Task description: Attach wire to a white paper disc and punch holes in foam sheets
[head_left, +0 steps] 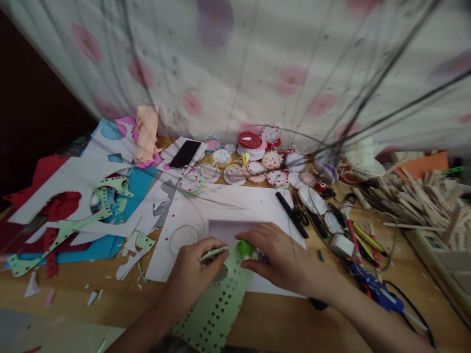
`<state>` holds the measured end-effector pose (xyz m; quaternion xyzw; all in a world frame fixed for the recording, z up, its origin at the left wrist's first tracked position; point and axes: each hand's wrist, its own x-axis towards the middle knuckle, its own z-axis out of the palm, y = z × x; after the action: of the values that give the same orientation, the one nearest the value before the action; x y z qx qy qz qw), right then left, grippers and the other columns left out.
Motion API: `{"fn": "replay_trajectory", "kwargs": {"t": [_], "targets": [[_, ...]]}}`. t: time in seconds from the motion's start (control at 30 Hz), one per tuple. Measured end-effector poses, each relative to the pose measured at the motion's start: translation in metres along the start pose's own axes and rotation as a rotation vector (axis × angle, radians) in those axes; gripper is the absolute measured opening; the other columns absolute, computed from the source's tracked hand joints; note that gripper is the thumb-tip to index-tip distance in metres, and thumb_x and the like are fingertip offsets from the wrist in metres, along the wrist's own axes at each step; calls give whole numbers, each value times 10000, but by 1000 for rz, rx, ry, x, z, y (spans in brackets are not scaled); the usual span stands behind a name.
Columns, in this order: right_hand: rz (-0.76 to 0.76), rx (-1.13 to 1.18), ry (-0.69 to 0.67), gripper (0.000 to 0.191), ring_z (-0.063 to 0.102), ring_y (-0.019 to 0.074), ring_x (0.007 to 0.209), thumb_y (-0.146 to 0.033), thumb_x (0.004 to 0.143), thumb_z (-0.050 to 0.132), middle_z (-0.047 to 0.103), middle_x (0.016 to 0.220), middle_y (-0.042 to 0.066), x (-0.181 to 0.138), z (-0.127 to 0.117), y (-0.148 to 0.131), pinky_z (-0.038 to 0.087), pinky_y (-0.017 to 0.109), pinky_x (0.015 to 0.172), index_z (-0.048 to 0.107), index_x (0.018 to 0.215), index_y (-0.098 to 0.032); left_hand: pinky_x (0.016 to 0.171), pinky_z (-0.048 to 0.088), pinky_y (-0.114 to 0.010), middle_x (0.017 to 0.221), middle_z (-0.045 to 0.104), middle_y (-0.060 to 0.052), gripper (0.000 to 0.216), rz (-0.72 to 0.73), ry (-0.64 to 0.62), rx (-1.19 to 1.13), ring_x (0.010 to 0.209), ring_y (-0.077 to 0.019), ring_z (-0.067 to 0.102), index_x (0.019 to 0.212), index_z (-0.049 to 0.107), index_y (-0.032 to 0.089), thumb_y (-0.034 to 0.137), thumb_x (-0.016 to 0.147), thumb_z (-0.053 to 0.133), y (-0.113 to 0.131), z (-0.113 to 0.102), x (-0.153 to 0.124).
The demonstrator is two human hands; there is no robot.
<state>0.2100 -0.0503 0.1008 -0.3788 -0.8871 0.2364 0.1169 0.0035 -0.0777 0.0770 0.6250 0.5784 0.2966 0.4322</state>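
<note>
A small bright green object (244, 248) is at the near middle, over the white sheet (228, 196); the right hand (275, 252) grips it between thumb and fingers. To its left, the left hand (195, 267) pinches a thin pale green piece (214, 253). A light green strip with dark dots (217, 314) lies below, toward the near edge. Farther away stand decorated round discs (222, 157). Paper cuttings (91, 196) spread at left, wooden sticks (423, 201) at far right.

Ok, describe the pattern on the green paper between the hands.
Green paper: rows of dark spots, best in the head view.
</note>
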Motion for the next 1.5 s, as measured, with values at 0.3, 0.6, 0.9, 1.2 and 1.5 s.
{"fn": "replay_trajectory", "kwargs": {"t": [0.3, 0.6, 0.9, 1.2, 1.5], "targets": [[66, 238, -41, 292, 563, 202, 912, -258, 787, 684, 621, 951, 75, 4, 4, 2, 443, 315, 800, 578, 1033, -142, 653, 542, -195, 817, 712, -4, 112, -22, -32, -183, 762, -144, 667, 824, 683, 188, 195, 790, 576, 1, 1, 1], [82, 170, 31, 158, 543, 195, 796, -178, 746, 689, 622, 820, 39, 11, 8, 0, 383, 331, 736, 590, 867, -156, 693, 531, -226, 829, 711, -10, 113, -2, -38, -137, 782, -157, 659, 841, 679, 189, 219, 804, 577, -3, 5, 4], [107, 140, 21, 146, 549, 202, 794, -154, 712, 676, 636, 821, 45, 12, 10, -3, 367, 347, 759, 594, 833, -160, 885, 471, -335, 1130, 664, -18, 443, 159, -212, 208, 1022, -225, 607, 1122, 606, 249, 355, 701, 696, 29, -31, 13], [68, 75, 58, 259, 563, 224, 813, -63, 627, 570, 645, 854, 64, 12, 10, -9, 373, 361, 747, 562, 861, -175, 776, 455, -338, 954, 677, -50, 415, 237, -283, 409, 918, -258, 593, 986, 656, 207, 380, 626, 767, 34, -5, 30], [70, 116, 79, 212, 569, 208, 798, -101, 681, 589, 644, 824, 47, 13, 20, 0, 373, 376, 789, 577, 880, -172, 700, 446, -295, 886, 677, -46, 315, 184, -263, 294, 821, -222, 600, 971, 663, 171, 242, 668, 714, 29, -1, 27]]}}
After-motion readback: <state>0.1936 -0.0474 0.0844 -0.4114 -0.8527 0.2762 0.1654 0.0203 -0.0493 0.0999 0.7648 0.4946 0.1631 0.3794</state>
